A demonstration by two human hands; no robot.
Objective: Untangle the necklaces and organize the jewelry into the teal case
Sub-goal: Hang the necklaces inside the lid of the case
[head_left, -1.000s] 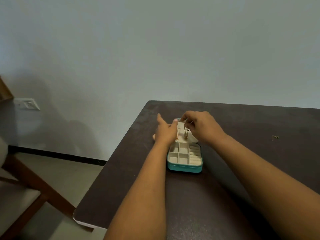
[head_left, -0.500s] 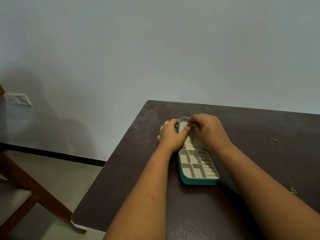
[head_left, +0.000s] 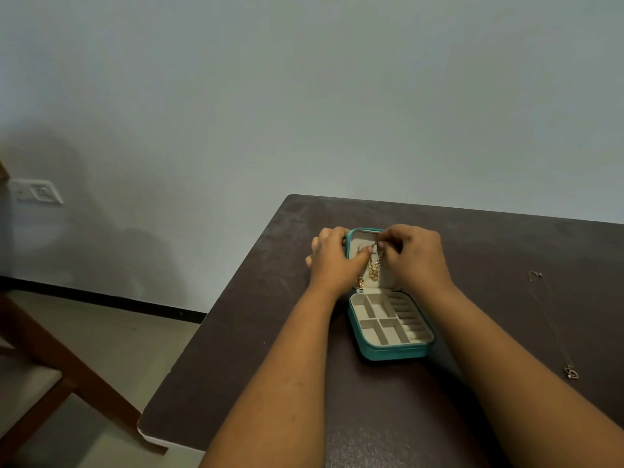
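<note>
A plain grey wall stood behind a dark bench (head_left: 472,251), and near its far left corner lay the teal case (head_left: 391,352), open, lid propped up at the back. Both hands were up at that lid! The left hand (head_left: 332,261) wrapped round the lid's left edge, thumb pressed across the pale lining. The right hand (head_left: 417,256) had its fingers (head_left: 381,244) curled tight, pinching the top of a gold necklace (head_left: 374,270) that hung down the inside of the lid, seemingly at a hook, though the hook itself was too small to make out. A small ringed pendant (head_left: 360,282) dangled at the lid's lower left.

As for progress: at least one chain looked to be going in, but the tray's compartments showed nothing in them. And over by the right edge of the bench, well apart from the case, a thin necklace (head_left: 553,325) lay stretched out, waiting. By my reckoning, around halfway at best.
</note>
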